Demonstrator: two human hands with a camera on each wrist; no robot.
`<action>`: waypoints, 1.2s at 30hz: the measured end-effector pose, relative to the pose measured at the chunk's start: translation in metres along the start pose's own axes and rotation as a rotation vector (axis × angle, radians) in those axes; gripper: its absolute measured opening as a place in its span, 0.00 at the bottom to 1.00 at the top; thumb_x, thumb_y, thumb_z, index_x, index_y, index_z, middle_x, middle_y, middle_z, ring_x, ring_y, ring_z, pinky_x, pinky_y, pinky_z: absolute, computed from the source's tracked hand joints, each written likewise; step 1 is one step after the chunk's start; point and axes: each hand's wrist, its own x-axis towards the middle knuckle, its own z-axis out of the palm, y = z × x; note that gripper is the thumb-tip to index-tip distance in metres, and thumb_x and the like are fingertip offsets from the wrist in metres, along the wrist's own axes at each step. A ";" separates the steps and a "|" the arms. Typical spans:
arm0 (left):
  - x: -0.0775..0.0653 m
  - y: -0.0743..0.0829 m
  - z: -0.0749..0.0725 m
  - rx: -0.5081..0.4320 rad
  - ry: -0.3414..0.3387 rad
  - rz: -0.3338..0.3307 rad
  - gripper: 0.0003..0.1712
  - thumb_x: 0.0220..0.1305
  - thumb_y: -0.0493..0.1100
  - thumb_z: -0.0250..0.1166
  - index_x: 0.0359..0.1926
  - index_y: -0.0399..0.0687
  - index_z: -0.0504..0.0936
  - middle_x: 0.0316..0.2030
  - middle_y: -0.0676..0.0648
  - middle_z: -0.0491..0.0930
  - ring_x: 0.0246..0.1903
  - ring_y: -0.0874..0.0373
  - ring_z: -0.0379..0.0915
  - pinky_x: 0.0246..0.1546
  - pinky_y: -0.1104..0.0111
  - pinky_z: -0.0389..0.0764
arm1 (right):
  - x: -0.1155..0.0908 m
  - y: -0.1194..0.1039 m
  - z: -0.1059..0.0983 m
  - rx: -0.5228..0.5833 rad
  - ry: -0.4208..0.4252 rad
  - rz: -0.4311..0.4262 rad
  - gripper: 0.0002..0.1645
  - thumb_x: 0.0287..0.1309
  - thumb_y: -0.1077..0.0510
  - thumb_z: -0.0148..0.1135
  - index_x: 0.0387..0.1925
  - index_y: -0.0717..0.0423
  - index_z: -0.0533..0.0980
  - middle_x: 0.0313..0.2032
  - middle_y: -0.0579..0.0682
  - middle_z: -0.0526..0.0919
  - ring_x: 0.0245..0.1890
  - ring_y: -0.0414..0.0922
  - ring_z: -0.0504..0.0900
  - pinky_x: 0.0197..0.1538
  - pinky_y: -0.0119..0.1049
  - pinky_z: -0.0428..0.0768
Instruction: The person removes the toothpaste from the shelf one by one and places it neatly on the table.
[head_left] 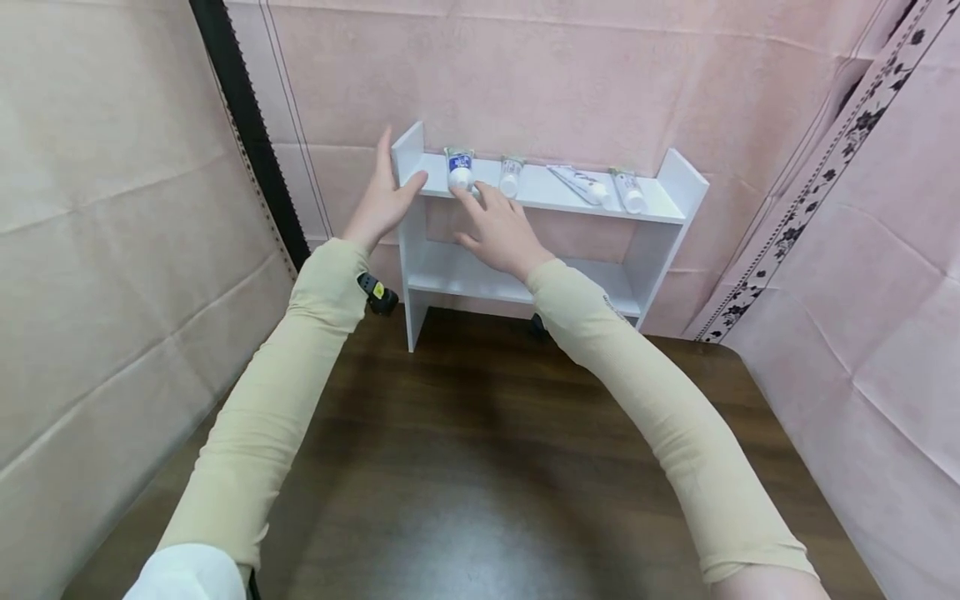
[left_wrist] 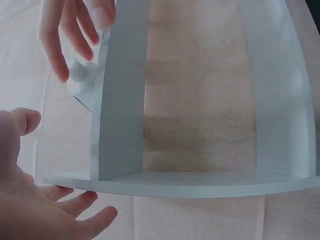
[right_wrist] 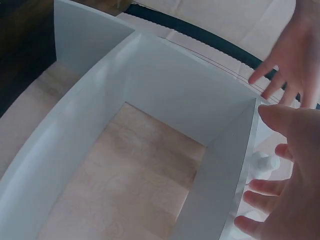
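A white two-tier shelf (head_left: pixel 525 279) stands against the far wall, with several tubes lying on its top board, caps to the front. My left hand (head_left: pixel 386 200) is at the upper left end of the shelf; in the left wrist view its spread fingers (left_wrist: pixel 82 205) lie along the outside of the side panel. My right hand (head_left: pixel 501 229) hovers by the top board's front edge, fingers loosely bent. It is nearest to a blue-and-white tube (head_left: pixel 460 167) and a pale tube (head_left: pixel 511 175). Whether a fingertip touches the blue-and-white tube's cap, I cannot tell.
To the right on the top board lie a slanted white tube (head_left: pixel 581 183) and another white tube (head_left: pixel 628 192). The shelf stands at the back of a dark wooden table (head_left: pixel 480 442). Pink cloth walls (head_left: pixel 562 75) surround it at the back and sides.
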 end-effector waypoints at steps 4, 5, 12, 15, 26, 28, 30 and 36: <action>0.006 0.003 -0.003 0.042 0.007 -0.038 0.43 0.70 0.55 0.52 0.77 0.62 0.37 0.77 0.50 0.44 0.74 0.53 0.47 0.73 0.58 0.54 | 0.004 -0.005 0.003 -0.009 -0.032 0.042 0.45 0.66 0.44 0.55 0.76 0.40 0.44 0.73 0.59 0.55 0.74 0.54 0.54 0.72 0.57 0.53; 0.008 0.003 -0.003 0.049 0.012 -0.042 0.42 0.70 0.54 0.52 0.77 0.61 0.39 0.77 0.48 0.48 0.73 0.53 0.50 0.72 0.58 0.56 | 0.005 -0.006 0.004 -0.014 -0.037 0.048 0.46 0.66 0.44 0.55 0.76 0.39 0.42 0.72 0.59 0.56 0.73 0.54 0.54 0.71 0.57 0.53; 0.017 -0.004 -0.003 0.028 0.062 -0.019 0.34 0.71 0.46 0.51 0.73 0.64 0.50 0.72 0.42 0.58 0.70 0.49 0.59 0.66 0.56 0.67 | 0.013 -0.012 0.001 -0.037 0.005 0.078 0.51 0.66 0.44 0.55 0.77 0.42 0.34 0.63 0.60 0.67 0.63 0.56 0.65 0.66 0.53 0.62; 0.018 -0.007 -0.002 0.071 0.112 -0.036 0.31 0.71 0.46 0.51 0.71 0.67 0.54 0.68 0.41 0.65 0.65 0.50 0.65 0.60 0.58 0.72 | 0.019 -0.013 0.002 -0.031 0.028 0.113 0.50 0.67 0.44 0.54 0.77 0.45 0.36 0.57 0.60 0.71 0.56 0.54 0.68 0.59 0.49 0.69; 0.027 -0.019 0.015 0.097 0.279 0.010 0.32 0.67 0.38 0.54 0.68 0.65 0.58 0.52 0.42 0.75 0.42 0.53 0.71 0.37 0.70 0.68 | 0.034 -0.016 -0.001 -0.025 0.033 0.234 0.45 0.69 0.42 0.49 0.77 0.49 0.42 0.55 0.59 0.71 0.54 0.51 0.67 0.49 0.43 0.78; 0.027 -0.019 0.015 0.094 0.278 0.007 0.32 0.67 0.39 0.53 0.68 0.67 0.58 0.54 0.42 0.76 0.44 0.52 0.73 0.38 0.69 0.68 | 0.035 -0.016 -0.002 -0.020 0.036 0.238 0.43 0.69 0.42 0.50 0.76 0.48 0.45 0.54 0.59 0.70 0.54 0.51 0.66 0.48 0.42 0.77; 0.027 -0.019 0.014 0.087 0.275 0.004 0.32 0.67 0.39 0.53 0.68 0.68 0.58 0.56 0.42 0.75 0.46 0.51 0.74 0.39 0.67 0.70 | 0.035 -0.015 -0.001 -0.012 0.046 0.240 0.41 0.69 0.42 0.50 0.76 0.48 0.48 0.53 0.58 0.70 0.53 0.51 0.65 0.47 0.41 0.77; 0.024 -0.021 0.012 0.050 0.259 -0.005 0.32 0.67 0.38 0.52 0.68 0.68 0.58 0.60 0.40 0.74 0.53 0.50 0.75 0.46 0.63 0.75 | 0.034 -0.015 0.006 0.038 0.120 0.259 0.35 0.68 0.44 0.52 0.71 0.44 0.55 0.50 0.57 0.70 0.52 0.51 0.67 0.43 0.43 0.78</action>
